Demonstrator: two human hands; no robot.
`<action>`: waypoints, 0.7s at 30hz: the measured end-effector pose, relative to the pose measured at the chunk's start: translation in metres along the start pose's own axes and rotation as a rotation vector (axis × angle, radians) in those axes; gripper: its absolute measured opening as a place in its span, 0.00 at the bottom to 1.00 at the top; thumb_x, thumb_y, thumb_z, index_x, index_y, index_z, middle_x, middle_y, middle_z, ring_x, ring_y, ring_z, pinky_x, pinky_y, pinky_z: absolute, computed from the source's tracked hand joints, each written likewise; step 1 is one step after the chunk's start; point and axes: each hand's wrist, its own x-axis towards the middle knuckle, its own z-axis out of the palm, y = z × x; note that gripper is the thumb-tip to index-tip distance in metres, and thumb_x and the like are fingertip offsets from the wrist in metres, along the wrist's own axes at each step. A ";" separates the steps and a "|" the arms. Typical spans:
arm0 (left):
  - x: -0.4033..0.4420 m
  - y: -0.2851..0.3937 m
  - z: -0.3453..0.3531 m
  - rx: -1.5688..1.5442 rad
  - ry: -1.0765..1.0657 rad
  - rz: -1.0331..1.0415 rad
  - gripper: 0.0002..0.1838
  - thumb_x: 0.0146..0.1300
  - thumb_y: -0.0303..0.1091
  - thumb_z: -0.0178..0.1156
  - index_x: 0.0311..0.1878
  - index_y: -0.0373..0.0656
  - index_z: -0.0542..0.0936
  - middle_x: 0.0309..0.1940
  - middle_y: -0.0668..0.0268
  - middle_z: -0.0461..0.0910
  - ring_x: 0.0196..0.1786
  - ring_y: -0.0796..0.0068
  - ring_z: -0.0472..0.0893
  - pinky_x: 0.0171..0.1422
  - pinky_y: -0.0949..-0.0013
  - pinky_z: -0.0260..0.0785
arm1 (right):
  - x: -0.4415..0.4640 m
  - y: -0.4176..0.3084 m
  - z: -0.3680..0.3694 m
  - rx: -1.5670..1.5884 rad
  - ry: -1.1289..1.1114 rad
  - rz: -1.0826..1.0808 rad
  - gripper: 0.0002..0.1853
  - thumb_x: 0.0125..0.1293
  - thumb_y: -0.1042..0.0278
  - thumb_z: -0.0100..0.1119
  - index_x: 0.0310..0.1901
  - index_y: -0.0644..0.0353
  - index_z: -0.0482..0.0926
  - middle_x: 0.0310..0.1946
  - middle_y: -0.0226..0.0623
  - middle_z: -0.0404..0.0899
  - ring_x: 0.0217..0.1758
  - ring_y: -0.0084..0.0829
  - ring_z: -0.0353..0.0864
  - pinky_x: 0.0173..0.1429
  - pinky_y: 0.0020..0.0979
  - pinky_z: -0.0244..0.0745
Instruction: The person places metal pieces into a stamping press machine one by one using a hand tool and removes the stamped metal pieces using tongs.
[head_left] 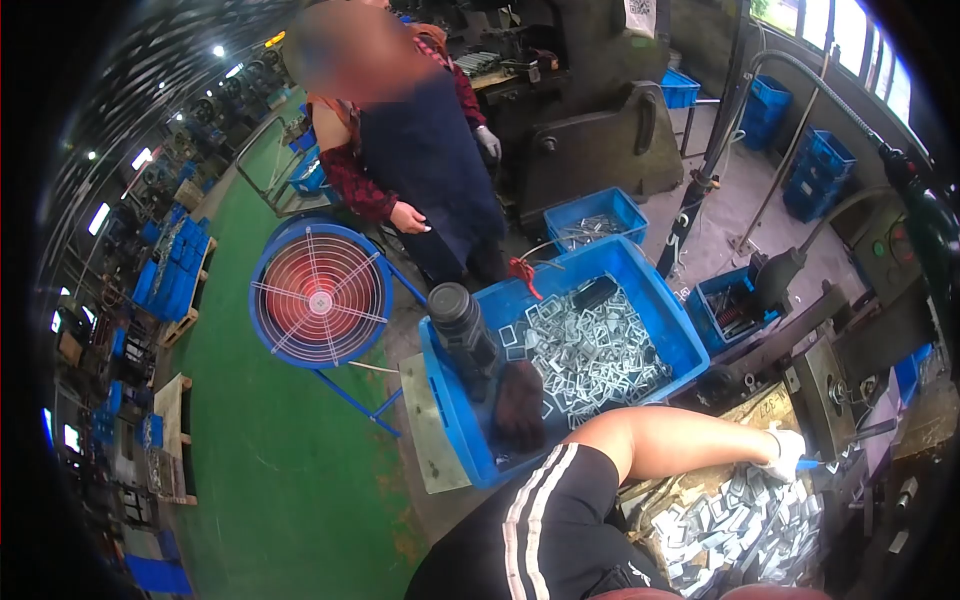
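My left hand [785, 452], in a white glove, reaches out to the machine at the right. Its fingers are closed round a small blue tool [810, 464] that points toward the machine's metal block [826, 395]. Just below the hand lies a heap of small flat metal pieces [735, 530] on a worn work surface [755, 415]. My right hand does not show. Left of my arm, a large blue bin [685, 335] holds many rectangular metal frames [590, 350].
Another person [425, 165] in a dark apron stands beyond the bin, beside a blue-framed fan [320, 292]. A dark cylindrical object [463, 325] stands at the bin's left side. Smaller blue crates [597, 218] and a metal pole [690, 215] are farther back.
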 end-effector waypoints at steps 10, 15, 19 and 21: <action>0.001 -0.001 0.002 -0.017 0.033 0.006 0.21 0.49 0.43 0.67 0.45 0.41 0.87 0.44 0.53 0.86 0.52 0.54 0.84 0.58 0.53 0.74 | -0.003 0.002 -0.001 0.012 0.010 0.004 0.21 0.75 0.70 0.52 0.68 0.52 0.66 0.32 0.29 0.77 0.23 0.18 0.70 0.25 0.20 0.68; 0.001 -0.002 0.003 -0.019 0.034 0.002 0.21 0.49 0.42 0.67 0.45 0.41 0.87 0.43 0.53 0.86 0.49 0.54 0.85 0.55 0.56 0.76 | -0.004 0.003 -0.003 0.017 0.018 0.005 0.22 0.75 0.69 0.52 0.69 0.51 0.66 0.32 0.29 0.77 0.23 0.18 0.70 0.25 0.20 0.68; -0.002 -0.001 0.001 -0.014 0.031 0.016 0.20 0.49 0.42 0.67 0.44 0.41 0.87 0.42 0.52 0.86 0.48 0.55 0.85 0.54 0.57 0.77 | -0.007 0.003 -0.005 0.022 0.025 0.006 0.22 0.75 0.69 0.52 0.69 0.51 0.66 0.32 0.29 0.77 0.23 0.18 0.70 0.25 0.20 0.68; -0.006 0.001 -0.002 -0.015 0.035 0.008 0.20 0.49 0.42 0.66 0.44 0.40 0.87 0.42 0.53 0.86 0.48 0.55 0.85 0.54 0.57 0.77 | -0.008 0.004 -0.008 0.021 0.034 0.004 0.23 0.75 0.69 0.52 0.69 0.51 0.66 0.32 0.29 0.77 0.23 0.18 0.70 0.25 0.20 0.68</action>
